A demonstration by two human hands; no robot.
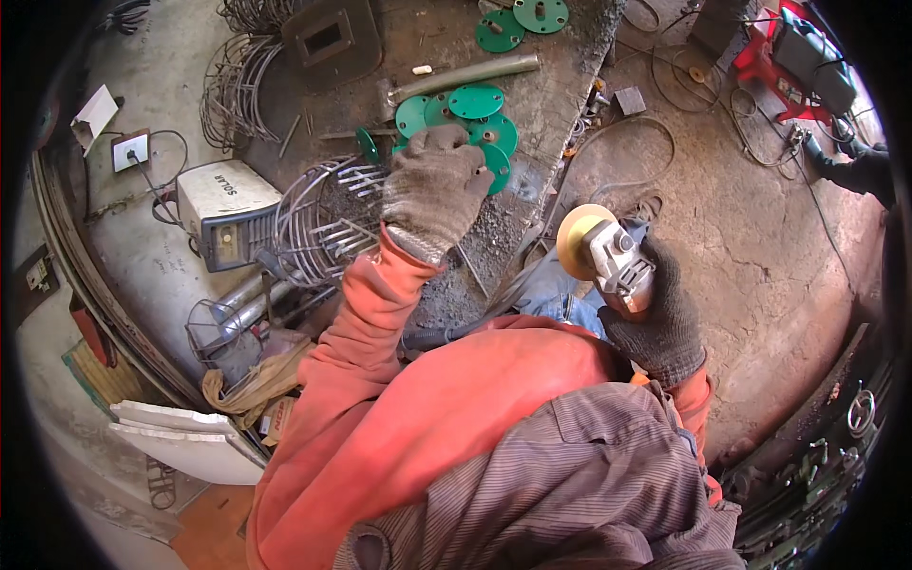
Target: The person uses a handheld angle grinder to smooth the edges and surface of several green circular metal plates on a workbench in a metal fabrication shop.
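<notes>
My left hand (433, 190), in a grey-brown knit glove, is over a cluster of green round plates with small holes. Its fingers curl downward and their tips are hidden, so whether a plate is in them does not show. One green plate (475, 101) lies at the far side of the cluster, and another green plate (368, 145) stands nearly on edge left of the hand. My right hand (665, 323), in a dark glove, is wrapped round the body of an angle grinder (619, 258). The grinder's yellowish disc (576, 241) faces left, apart from the plates.
A metal tube (465, 78) lies beyond the plates, with two more green plates (499, 31) farther back. Wire coils (237, 90) and a boxy beige machine (226, 211) are at left. Cables (622, 128) trail over the floor at right, near a red stand (760, 66).
</notes>
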